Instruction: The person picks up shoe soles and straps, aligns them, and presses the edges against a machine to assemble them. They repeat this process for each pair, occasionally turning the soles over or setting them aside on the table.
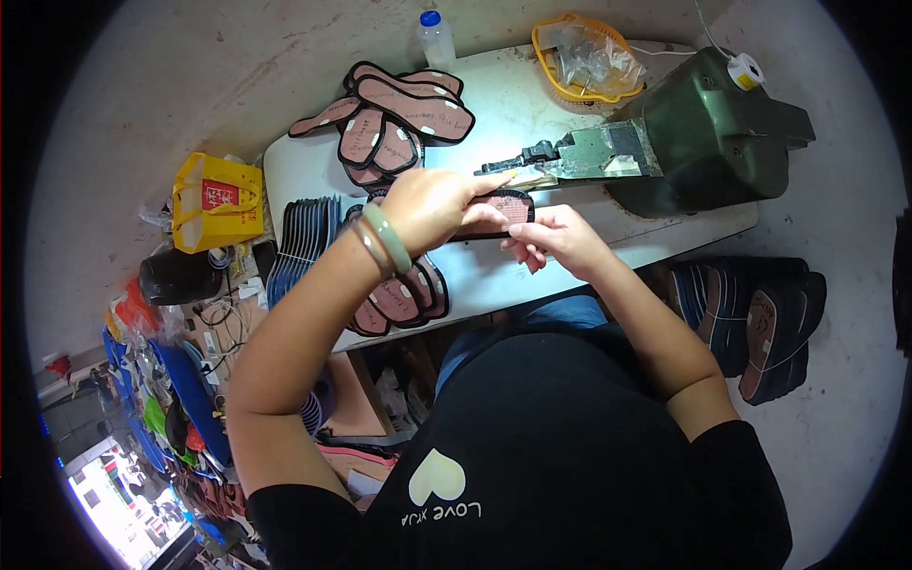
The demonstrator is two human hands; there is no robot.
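A pink insole with a black edge (pixel 508 205) lies under the arm of a dark green sewing machine (pixel 703 133). My left hand (pixel 432 204) presses on the insole's left end, index finger stretched toward the machine's foot (pixel 518 161). On that wrist sit a pale green bangle and a thin bracelet. My right hand (pixel 556 237) grips the insole's near edge from below.
The white table (pixel 494 114) carries a spread pile of finished insoles (pixel 399 119) at the back, more insoles (pixel 399 299) under my left forearm and a dark stack (pixel 304 237). A yellow basket (pixel 584 57), a plastic bottle (pixel 435 38), a yellow bag (pixel 217 201) and stacked soles (pixel 760 323) surround it.
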